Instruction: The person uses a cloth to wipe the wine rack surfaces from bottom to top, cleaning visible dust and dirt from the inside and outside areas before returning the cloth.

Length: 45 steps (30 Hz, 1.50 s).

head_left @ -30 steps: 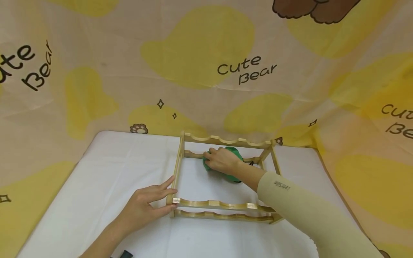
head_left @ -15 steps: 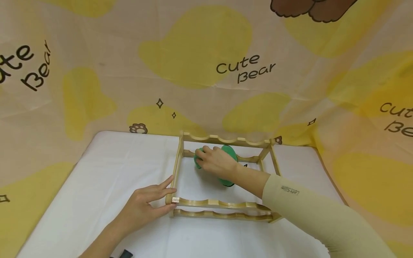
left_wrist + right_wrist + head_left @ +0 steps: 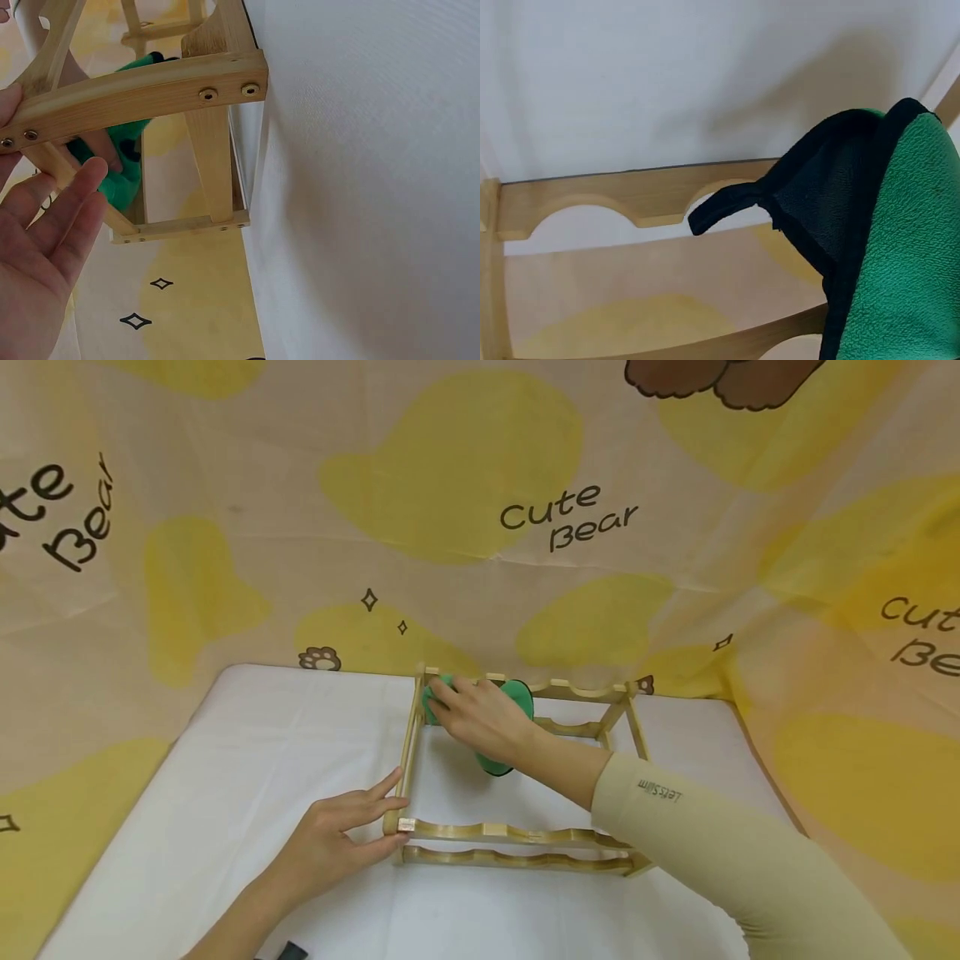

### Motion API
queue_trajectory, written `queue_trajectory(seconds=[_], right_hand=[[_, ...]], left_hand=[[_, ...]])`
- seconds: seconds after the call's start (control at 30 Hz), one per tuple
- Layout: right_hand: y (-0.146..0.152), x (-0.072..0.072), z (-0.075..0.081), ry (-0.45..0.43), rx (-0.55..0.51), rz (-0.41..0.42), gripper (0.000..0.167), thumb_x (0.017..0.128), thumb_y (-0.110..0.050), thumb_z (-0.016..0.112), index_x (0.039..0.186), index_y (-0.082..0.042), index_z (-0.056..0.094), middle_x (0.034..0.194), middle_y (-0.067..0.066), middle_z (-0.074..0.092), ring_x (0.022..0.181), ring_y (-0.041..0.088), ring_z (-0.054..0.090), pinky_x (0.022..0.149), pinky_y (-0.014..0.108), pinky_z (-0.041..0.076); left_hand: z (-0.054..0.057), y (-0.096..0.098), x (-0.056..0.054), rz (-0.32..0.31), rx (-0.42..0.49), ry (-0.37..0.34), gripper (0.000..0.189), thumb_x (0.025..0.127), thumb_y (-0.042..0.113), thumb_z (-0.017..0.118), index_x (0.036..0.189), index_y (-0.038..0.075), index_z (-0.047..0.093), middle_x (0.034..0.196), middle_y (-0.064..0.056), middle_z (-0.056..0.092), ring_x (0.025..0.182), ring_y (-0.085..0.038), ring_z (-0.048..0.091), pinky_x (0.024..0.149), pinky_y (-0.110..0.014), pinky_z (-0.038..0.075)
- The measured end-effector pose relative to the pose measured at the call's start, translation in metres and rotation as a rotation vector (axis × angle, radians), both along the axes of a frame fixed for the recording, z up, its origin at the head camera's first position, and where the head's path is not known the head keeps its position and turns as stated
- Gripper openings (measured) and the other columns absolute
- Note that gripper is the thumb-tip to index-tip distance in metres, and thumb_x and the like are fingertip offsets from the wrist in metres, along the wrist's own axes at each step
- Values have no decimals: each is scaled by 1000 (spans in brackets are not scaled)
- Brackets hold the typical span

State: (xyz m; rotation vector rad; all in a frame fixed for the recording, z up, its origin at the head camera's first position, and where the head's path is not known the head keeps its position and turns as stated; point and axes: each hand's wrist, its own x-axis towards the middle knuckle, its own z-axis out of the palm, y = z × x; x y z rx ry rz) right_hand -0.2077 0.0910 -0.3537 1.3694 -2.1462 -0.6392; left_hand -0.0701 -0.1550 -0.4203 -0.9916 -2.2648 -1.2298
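Observation:
A light wooden wine rack (image 3: 525, 833) with scalloped rails stands on the white tabletop. My left hand (image 3: 337, 831) holds its front left corner, thumb by the front rail and fingertips against the left side bar; the lower fingers (image 3: 79, 225) hang free of the wood in the left wrist view. My right hand (image 3: 480, 714) reaches over the rack and grips a green cleaning cloth (image 3: 517, 695) at the left end of the upper back rail. Black edging, a dark underside and a hanging loop show on the cloth (image 3: 907, 247) in the right wrist view. The right fingertips are partly hidden there.
A patterned fabric backdrop (image 3: 450, 485) rises close behind the rack and at both sides. White cloth (image 3: 300, 735) covers the table. A small dark object (image 3: 292, 952) shows at the bottom edge, left of centre.
My right hand has moved left and back with the cleaning cloth, from the rack's lower back rail to its upper left back corner. The left hand stays on the front corner.

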Motion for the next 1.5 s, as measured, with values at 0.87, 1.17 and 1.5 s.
queue_trajectory(seconds=[0.87, 1.17, 1.5], right_hand=[[29, -19, -2, -116, 56, -113, 21, 97, -11, 77, 117, -12, 74, 118, 8, 57, 82, 20, 50, 57, 23, 47], [58, -19, 3, -114, 53, -85, 23, 91, -9, 83, 112, -12, 75, 119, 6, 59, 81, 20, 55, 56, 22, 49], [84, -21, 13, -189, 55, -67, 29, 93, -10, 81, 121, -13, 75, 133, 9, 62, 89, 22, 59, 64, 24, 54]], left_hand=[[2, -4, -5, 0, -13, -47, 34, 89, 29, 86, 117, 11, 80, 141, -16, 63, 109, -25, 74, 102, -18, 52], [1, -5, -4, 14, -23, -86, 48, 72, 5, 95, 116, 9, 80, 141, -16, 63, 112, -27, 73, 103, -18, 51], [2, -3, -3, 23, -27, -82, 48, 70, 5, 96, 116, 9, 80, 141, -17, 63, 112, -28, 73, 104, -19, 51]])
